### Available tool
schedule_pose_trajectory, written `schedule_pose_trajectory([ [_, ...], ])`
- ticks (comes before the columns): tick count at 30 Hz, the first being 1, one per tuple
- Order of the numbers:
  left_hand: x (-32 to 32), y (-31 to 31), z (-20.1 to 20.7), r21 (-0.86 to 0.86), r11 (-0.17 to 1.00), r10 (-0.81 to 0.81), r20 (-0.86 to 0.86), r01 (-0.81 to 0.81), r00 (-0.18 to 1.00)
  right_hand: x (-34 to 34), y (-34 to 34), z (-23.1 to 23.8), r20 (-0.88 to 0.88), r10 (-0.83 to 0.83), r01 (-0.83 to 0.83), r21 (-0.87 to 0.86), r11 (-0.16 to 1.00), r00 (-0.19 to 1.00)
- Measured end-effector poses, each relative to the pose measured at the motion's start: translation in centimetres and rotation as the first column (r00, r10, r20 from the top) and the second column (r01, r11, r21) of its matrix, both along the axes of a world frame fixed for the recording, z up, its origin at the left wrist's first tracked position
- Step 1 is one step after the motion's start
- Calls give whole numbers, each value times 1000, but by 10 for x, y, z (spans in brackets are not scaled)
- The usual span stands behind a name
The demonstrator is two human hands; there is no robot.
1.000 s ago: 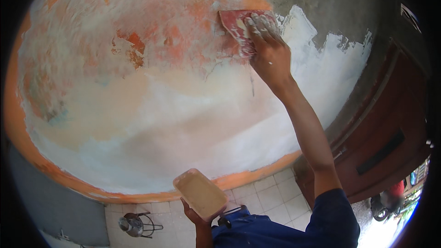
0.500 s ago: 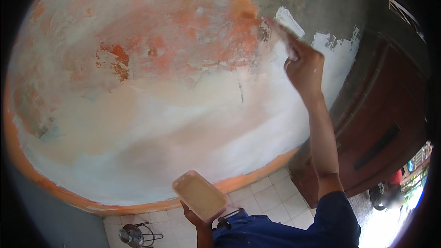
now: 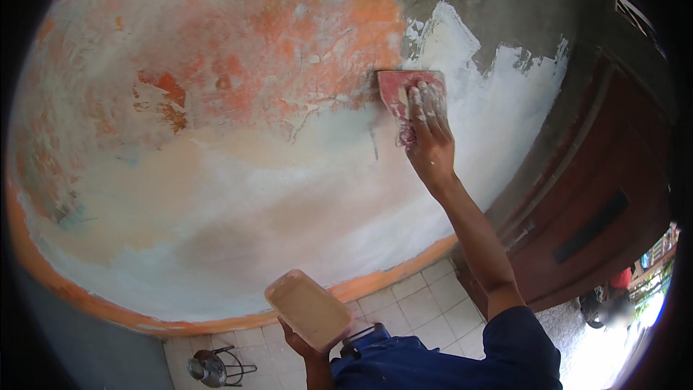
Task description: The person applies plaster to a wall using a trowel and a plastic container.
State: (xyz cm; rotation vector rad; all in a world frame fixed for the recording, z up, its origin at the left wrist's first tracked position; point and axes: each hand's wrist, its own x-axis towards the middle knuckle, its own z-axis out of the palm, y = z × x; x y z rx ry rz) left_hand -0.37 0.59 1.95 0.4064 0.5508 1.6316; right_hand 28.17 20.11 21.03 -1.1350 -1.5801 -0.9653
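Clamped in right hand (image 3: 432,139): red scraper (image 3: 393,89), laid against patchy wall (image 3: 209,188). Held in left hand (image 3: 304,345): tray (image 3: 291,274). Spreading apparently being done; even pressure seemingly called for next.

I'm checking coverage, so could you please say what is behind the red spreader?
Behind the red spreader in the right hand is the wall: white coating shows to its right, orange paint to its left. Whatever it covers is hidden.
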Motion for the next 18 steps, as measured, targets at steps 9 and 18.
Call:
schedule_pose_trajectory([
  [9,1,9,-19,-80,991,-89,177,105,980,12,1,-75,108,-2,28,-236,971,994],
  [18,8,-9,-27,-108,991,-43,258,73,965,34,-60,-65,-142,68,-103,-260,960,988],
])
